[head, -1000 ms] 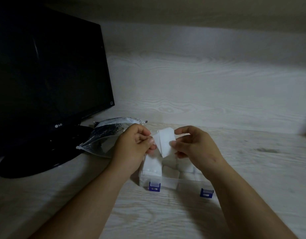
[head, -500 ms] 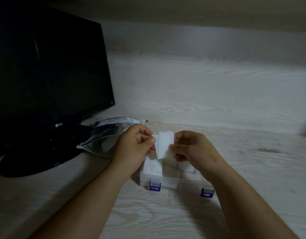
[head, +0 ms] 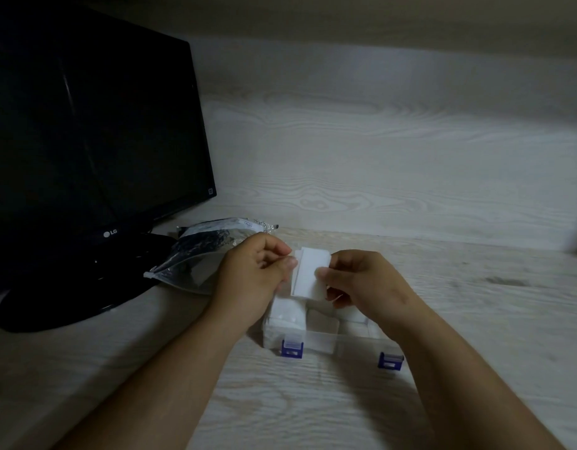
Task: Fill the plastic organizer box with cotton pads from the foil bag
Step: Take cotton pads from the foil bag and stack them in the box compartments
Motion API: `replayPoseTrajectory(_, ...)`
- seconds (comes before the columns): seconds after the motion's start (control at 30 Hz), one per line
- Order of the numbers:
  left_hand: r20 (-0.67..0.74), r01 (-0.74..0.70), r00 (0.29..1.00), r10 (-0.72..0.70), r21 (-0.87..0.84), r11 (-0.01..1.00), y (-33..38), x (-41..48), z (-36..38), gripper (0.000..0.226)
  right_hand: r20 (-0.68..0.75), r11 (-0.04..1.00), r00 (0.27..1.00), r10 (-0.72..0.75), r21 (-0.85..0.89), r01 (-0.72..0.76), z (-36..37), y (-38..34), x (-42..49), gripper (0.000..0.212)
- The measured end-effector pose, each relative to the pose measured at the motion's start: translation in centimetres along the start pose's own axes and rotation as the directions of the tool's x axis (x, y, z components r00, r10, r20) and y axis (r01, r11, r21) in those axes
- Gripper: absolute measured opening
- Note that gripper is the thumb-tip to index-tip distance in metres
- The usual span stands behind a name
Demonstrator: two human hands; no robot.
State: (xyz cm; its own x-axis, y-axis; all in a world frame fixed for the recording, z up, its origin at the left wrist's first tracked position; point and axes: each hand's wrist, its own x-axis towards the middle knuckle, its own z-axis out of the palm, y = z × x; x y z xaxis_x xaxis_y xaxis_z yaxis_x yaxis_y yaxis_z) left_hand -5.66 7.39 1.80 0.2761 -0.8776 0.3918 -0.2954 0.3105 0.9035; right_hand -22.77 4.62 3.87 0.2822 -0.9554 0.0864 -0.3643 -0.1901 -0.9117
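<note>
Head view: both hands meet directly above the organizer box (head: 323, 342), which sits on the pale wood-grain desk (head: 313, 401) with its lid out of the way and its two blue latches (head: 292, 348) facing the person. The left hand (head: 258, 274) pinches the left edge of the cotton pads (head: 311, 274) between thumb and curled fingers. The right hand (head: 362, 284) pinches the right edge the same way, its other fingers folded under. The pads hang upright between the two hands, just above the rear compartments of the box and not touching it. At least two layers show at the left edge, slightly offset; how many there are in all cannot be told.

Inside the box, stored pads (head: 285, 316) fill the near-left compartment almost to its rim, and more white shows in the compartments to the right of it. The near-middle one looks lower or partly empty, though the dim light makes this hard to judge. The foil bag (head: 196, 254) lies to the left of the box and a little behind it, mouth toward the person, against the foot of a dark monitor (head: 86, 141).

The step in hand looks like squaring up a small bunch of pads before loading it. The next move probably calls for aligning the offset edges, picking a compartment with room, and lowering the bunch in flat or on edge without letting it fan apart. One hand would then have to let go and reach left of the box to the bag for more.
</note>
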Motion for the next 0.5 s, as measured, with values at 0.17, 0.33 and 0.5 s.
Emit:
replayPoseTrajectory(0.17,0.027,-0.003,1.0,0.004,-0.002,1.0,-0.3,0.1,0.0,0.013,-0.005,0.999,1.0,-0.011,0.031,0.011,0.0,0.0,0.0,0.013)
replayPoseTrajectory(0.33,0.052,-0.021,0.998,0.023,-0.035,0.999,-0.7,0.3,0.2,0.015,-0.038,1.0,0.999,-0.004,0.016,0.005,-0.3,0.0,0.0,0.014)
replayPoseTrajectory(0.5,0.173,-0.042,0.985,0.02,0.127,0.991,-1.4,0.2,0.6,0.02,-0.03,0.998,1.0,0.004,-0.056,-0.005,-0.7,0.1,0.0,0.014)
